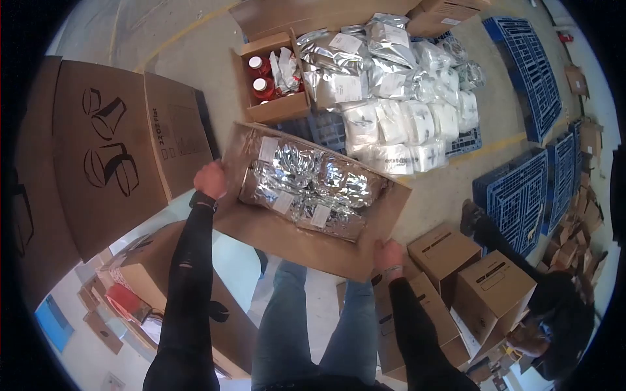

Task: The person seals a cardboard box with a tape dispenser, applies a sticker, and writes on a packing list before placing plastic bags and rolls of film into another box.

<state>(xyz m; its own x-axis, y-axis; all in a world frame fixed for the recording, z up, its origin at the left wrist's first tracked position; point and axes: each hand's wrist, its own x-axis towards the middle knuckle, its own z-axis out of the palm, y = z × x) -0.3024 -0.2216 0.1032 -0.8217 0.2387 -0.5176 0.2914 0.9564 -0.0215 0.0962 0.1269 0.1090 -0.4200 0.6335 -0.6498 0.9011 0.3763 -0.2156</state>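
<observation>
An open cardboard box (274, 238) is held up in front of me, tilted so its inside faces me. Several silver foil bags (310, 176) with white labels lie inside it. My left hand (210, 181) grips the box's left edge, fingers wrapped round the cardboard. At the lower right corner my right hand (388, 255) is closed on the box wall. Just beyond the box, a smaller carton (280, 109) holds red bottles with white caps. Beside it, foil bags (336, 55) and white plastic-wrapped packs (391, 124) cover a blue pallet.
Large printed cartons (107, 156) stand at the left. Closed boxes (492, 283) are stacked at my right. Blue pallets (512, 195) lie farther right, near another person (554, 306) in dark clothing who bends over. Flattened cardboard (577, 241) piles along the wall.
</observation>
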